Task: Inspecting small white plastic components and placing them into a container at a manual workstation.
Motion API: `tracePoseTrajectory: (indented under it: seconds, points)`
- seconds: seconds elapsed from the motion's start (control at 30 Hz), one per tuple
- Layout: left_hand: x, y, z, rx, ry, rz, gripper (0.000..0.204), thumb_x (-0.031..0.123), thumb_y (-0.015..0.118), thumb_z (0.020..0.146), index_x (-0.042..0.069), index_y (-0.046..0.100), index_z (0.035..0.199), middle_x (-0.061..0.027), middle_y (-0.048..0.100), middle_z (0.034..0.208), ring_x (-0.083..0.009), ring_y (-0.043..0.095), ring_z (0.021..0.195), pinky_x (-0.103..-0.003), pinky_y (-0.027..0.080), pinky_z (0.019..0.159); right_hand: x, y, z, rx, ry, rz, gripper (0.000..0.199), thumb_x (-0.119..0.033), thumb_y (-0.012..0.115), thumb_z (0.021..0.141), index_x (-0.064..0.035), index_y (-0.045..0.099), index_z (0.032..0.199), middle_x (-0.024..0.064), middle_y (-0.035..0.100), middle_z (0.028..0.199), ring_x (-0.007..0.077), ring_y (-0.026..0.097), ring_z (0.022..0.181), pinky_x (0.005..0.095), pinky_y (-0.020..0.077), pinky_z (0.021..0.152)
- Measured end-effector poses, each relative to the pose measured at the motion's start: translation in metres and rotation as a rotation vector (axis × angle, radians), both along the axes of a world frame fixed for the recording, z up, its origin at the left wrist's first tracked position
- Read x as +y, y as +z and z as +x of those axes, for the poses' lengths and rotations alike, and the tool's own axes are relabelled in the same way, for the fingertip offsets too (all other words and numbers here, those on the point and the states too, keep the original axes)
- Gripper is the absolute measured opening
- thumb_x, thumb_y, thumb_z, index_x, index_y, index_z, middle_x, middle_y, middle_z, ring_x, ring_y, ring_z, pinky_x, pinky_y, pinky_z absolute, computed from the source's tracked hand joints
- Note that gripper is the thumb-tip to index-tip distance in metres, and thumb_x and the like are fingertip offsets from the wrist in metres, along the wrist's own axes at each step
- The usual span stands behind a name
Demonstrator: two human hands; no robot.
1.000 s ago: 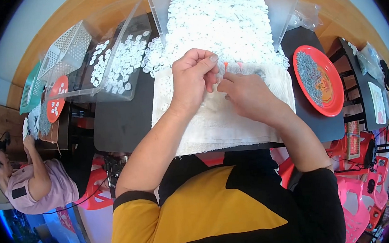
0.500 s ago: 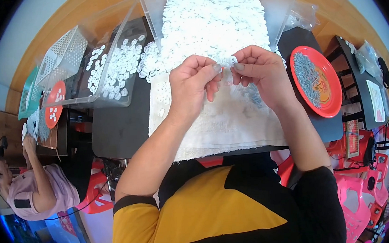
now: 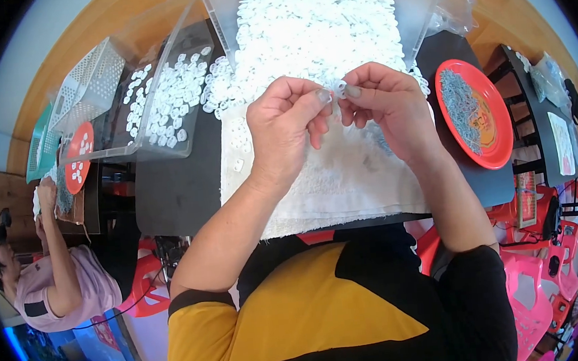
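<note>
My left hand (image 3: 285,130) and my right hand (image 3: 388,108) meet above a white towel (image 3: 334,190) on a dark table. Together their fingertips pinch a small white plastic ring (image 3: 340,89). Just beyond the hands lies a big heap of the same white rings (image 3: 311,29), spilling from a clear plastic tray (image 3: 427,0). A few loose white pieces (image 3: 237,144) rest on the towel by my left wrist.
A second clear tray (image 3: 160,99) with several white rings sits at the left, beside white and green mesh baskets (image 3: 85,88). A red plate (image 3: 474,111) of small grey metal parts lies at the right. Another person (image 3: 52,280) works at lower left. Pink plastic stools (image 3: 535,283) stand at lower right.
Both hands have lifted off the towel and come nearer, fingertips now pinched together on one white ring.
</note>
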State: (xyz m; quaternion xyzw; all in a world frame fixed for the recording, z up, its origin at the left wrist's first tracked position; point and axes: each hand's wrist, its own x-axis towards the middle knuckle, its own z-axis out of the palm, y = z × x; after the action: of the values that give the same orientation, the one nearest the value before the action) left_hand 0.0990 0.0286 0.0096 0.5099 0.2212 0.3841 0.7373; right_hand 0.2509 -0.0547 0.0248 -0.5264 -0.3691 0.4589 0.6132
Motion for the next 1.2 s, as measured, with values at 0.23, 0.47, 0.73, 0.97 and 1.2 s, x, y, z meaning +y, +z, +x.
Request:
tracePoseTrajectory:
  seconds: [0.23, 0.47, 0.73, 0.97, 1.2]
  points:
    - [-0.001, 0.000, -0.001, -0.004, 0.030, 0.014, 0.005, 0.002, 0.061, 0.087, -0.003, 0.060, 0.088, -0.0103, 0.064, 0.074, -0.0099, 0.057, 0.055, -0.021, 0.042, 0.042, 0.000, 0.000, -0.003, -0.034, -0.031, 0.016, 0.013, -0.010, 0.058, 0.092, 0.0006, 0.062, 0.098, 0.0067, 0.065, 0.079, 0.0128, 0.061, 0.068, 0.0236, 0.0443, 0.060]
    - [-0.002, -0.001, 0.001, -0.006, 0.060, 0.019, 0.005, 0.002, 0.060, 0.088, -0.003, 0.061, 0.088, -0.0102, 0.064, 0.075, -0.0093, 0.057, 0.056, -0.021, 0.042, 0.042, -0.001, 0.002, -0.007, -0.089, -0.056, 0.012, 0.012, -0.010, 0.058, 0.092, -0.0002, 0.062, 0.096, 0.0054, 0.065, 0.078, 0.0111, 0.060, 0.068, 0.0227, 0.0445, 0.060]
    - [-0.005, -0.005, 0.003, 0.011, 0.012, 0.082, 0.007, 0.002, 0.061, 0.089, -0.004, 0.061, 0.092, -0.0122, 0.065, 0.078, -0.0130, 0.057, 0.056, -0.023, 0.044, 0.046, 0.000, 0.000, -0.004, -0.168, -0.020, 0.038, 0.012, -0.012, 0.057, 0.092, -0.0006, 0.062, 0.095, 0.0038, 0.065, 0.078, 0.0089, 0.058, 0.066, 0.0213, 0.0439, 0.059]
    - [-0.003, -0.006, 0.003, 0.013, -0.023, 0.100, 0.010, 0.000, 0.065, 0.087, -0.005, 0.061, 0.093, -0.0127, 0.066, 0.079, -0.0127, 0.060, 0.062, -0.022, 0.044, 0.045, 0.000, 0.002, 0.006, -0.233, 0.051, 0.028, 0.012, -0.014, 0.057, 0.093, -0.0021, 0.062, 0.093, 0.0016, 0.064, 0.077, 0.0065, 0.057, 0.066, 0.0201, 0.0425, 0.058]
    - [0.002, -0.007, 0.002, 0.002, -0.061, -0.018, 0.007, -0.003, 0.065, 0.085, -0.006, 0.061, 0.090, -0.0142, 0.066, 0.077, -0.0135, 0.060, 0.059, -0.023, 0.044, 0.044, 0.002, -0.006, 0.003, -0.254, 0.064, 0.031, 0.013, -0.016, 0.057, 0.094, -0.0044, 0.062, 0.092, -0.0015, 0.061, 0.074, 0.0047, 0.055, 0.065, 0.0190, 0.0398, 0.056]
